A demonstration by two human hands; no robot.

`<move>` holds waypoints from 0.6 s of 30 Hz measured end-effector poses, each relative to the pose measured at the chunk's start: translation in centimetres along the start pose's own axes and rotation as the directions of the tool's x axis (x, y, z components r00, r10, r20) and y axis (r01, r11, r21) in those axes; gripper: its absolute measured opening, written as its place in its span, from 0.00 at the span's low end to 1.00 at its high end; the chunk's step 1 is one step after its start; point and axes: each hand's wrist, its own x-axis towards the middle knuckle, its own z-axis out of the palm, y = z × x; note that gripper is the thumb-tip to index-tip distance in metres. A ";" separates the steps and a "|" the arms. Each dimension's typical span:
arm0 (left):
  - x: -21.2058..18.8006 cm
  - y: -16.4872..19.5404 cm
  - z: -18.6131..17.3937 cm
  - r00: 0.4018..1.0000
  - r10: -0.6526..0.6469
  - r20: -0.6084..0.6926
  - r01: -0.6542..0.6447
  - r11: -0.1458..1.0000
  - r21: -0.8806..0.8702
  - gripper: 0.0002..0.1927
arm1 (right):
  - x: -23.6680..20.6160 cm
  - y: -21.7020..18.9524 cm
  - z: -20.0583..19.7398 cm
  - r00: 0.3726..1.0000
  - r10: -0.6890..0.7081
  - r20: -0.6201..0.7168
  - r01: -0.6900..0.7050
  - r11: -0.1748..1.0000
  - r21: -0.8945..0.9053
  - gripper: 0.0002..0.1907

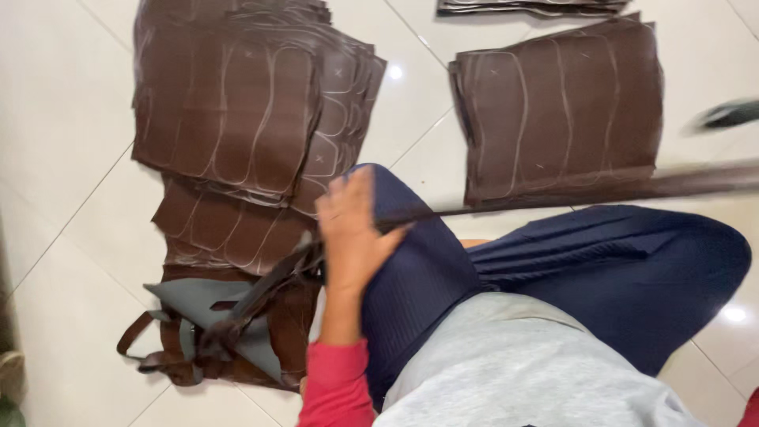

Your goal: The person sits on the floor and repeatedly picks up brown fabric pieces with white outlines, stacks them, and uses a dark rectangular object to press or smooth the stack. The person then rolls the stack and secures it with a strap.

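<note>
My left hand [352,237], in a red sleeve, rests on my raised knee in dark blue trousers [419,277]. Its fingers are closed on a long brown leather strip [601,190] that runs, blurred, from the hand out to the right edge of the picture. My right hand is out of sight. A stack of brown leather sheets [229,103] marked with pale traced outlines lies on the floor just beyond the left hand. A second marked stack [561,111] lies to the right, behind the strip.
A heap of brown and grey offcuts and strips [213,324] lies at my lower left beside the knee. A dark blurred object [727,115] shows at the right edge. Another sheet stack [538,6] peeks in at the top. White glossy floor tiles [63,158] surround everything.
</note>
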 end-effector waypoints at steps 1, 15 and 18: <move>-1.2 -1.6 -0.3 0.996 -0.093 -0.009 0.093 0.995 -0.033 0.53 | -0.4 0.8 0.2 0.999 0.004 -0.044 -0.008 0.998 -0.069 0.16; -1.3 2.8 0.1 0.898 -0.377 -0.225 0.270 0.878 -0.395 0.11 | -6.6 6.7 11.1 0.531 0.561 0.635 0.066 0.720 -0.691 0.33; 1.9 14.4 0.2 0.936 0.293 -0.194 -0.347 0.857 -0.380 0.12 | -10.7 9.9 16.3 0.403 0.286 0.869 -0.080 0.957 -0.278 0.33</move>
